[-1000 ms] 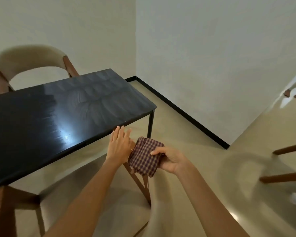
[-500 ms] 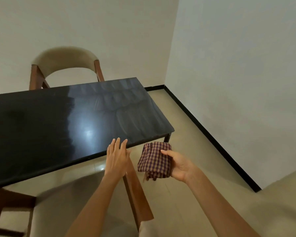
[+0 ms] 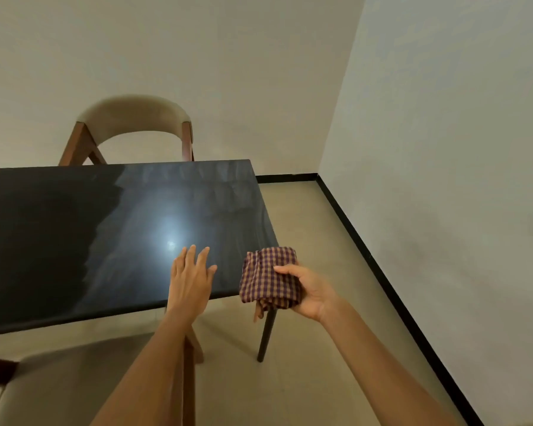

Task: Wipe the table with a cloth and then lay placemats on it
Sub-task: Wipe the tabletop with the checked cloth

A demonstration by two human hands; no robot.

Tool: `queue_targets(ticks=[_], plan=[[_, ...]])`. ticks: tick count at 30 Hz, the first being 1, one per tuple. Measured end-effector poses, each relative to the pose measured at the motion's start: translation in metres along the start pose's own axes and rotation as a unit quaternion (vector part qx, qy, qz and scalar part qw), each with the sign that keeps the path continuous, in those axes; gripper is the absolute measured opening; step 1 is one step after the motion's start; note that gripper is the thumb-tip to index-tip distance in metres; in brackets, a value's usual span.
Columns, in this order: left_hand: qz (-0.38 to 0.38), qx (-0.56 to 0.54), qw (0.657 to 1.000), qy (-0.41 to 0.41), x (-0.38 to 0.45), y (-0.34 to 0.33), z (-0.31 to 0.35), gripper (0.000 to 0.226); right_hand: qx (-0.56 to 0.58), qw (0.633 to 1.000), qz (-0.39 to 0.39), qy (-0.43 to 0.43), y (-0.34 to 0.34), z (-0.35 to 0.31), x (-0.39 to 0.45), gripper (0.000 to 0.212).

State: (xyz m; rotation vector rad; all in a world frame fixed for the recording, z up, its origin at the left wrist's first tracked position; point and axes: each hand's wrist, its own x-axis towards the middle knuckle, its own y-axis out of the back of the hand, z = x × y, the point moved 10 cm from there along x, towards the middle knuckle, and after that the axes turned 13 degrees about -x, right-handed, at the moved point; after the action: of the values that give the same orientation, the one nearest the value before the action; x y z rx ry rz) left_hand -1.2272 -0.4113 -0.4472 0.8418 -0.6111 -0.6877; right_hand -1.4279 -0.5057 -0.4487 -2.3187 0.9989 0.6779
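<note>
Black and glossy, the rectangular bench [image 3: 74,241] fills the left half of the view, its top streaked with pale wipe marks and a bright glare spot just ahead of the left grip. Behind its far edge stands a wooden chair with a curved beige padded backrest [image 3: 136,115], and at the lower left the beige seat of a nearer chair [image 3: 59,385] shows, below the left forearm. The left grip [image 3: 191,281] lies released, fingers straight and slightly spread, over the bench's near edge; whether the palm touches the top cannot be told. To its right, just apart from it, hangs the folded red-and-tan checked cloth [image 3: 268,278], at the bench's near right corner, one loose end dangling in front of the black metal bench leg [image 3: 266,336]. The right grip [image 3: 308,290] grasps that cloth from its right side, thumb laid across the front and fingers curled behind.
</note>
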Motion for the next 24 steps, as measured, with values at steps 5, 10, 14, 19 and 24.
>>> queue_targets(ticks=[5,10,14,19,24], plan=[[0.015,-0.002,1.0,0.008,0.029,-0.026,0.039,0.049,-0.016,0.999,-0.026,0.013,0.036,-0.05,0.022,0.042],[0.025,0.005,0.999,0.03,0.077,-0.05,0.045,0.049,-0.063,0.997,-0.036,-0.034,0.056,-0.085,0.065,0.02],[0.044,0.024,0.997,0.051,0.135,-0.067,0.033,0.049,-0.091,0.994,-0.04,-0.053,0.062,-0.116,0.127,0.036],[0.043,0.033,0.994,0.093,0.208,-0.086,0.008,0.049,-0.09,0.992,-0.059,-0.067,0.045,-0.159,0.205,0.043],[0.054,0.045,0.99,0.121,0.265,-0.085,-0.014,0.047,-0.103,0.989,-0.087,-0.062,0.022,-0.205,0.265,0.028]])
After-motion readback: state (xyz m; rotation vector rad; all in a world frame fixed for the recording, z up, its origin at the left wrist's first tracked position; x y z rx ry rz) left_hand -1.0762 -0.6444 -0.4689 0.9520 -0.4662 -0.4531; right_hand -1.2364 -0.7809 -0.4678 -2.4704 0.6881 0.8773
